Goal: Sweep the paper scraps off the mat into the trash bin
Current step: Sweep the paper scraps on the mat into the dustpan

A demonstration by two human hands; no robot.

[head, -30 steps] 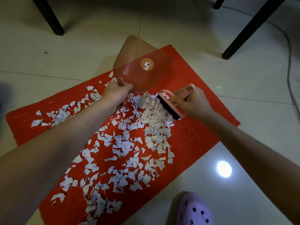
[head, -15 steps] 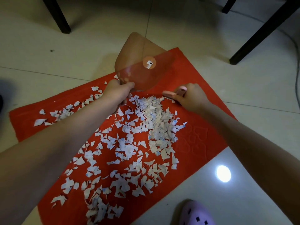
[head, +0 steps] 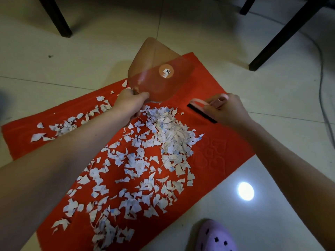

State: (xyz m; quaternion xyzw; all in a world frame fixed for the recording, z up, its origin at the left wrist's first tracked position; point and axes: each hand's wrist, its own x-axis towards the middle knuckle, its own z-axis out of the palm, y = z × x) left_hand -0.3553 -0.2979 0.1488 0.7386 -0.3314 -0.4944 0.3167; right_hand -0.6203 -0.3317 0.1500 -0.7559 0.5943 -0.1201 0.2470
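Note:
A red mat [head: 223, 154] lies slantwise on the tiled floor, strewn with several white paper scraps [head: 163, 131], thickest near its far middle. My left hand [head: 130, 104] grips the handle of a see-through pink dustpan [head: 159, 78], which is tilted up at the mat's far edge. My right hand [head: 226, 111] holds a small pink brush [head: 201, 111] with black bristles, set on the mat just right of the scrap pile. No trash bin is in view.
Dark table or chair legs [head: 56, 17] [head: 279, 37] stand on the floor beyond the mat. A cable [head: 322, 84] runs along the right side. A purple clog [head: 215, 236] is at the bottom edge. A bright light reflection [head: 245, 191] shows on the tile.
My right hand has drawn the brush back to the right, away from the heap, after pushing scraps toward the dustpan. The dustpan and left hand have hardly moved.

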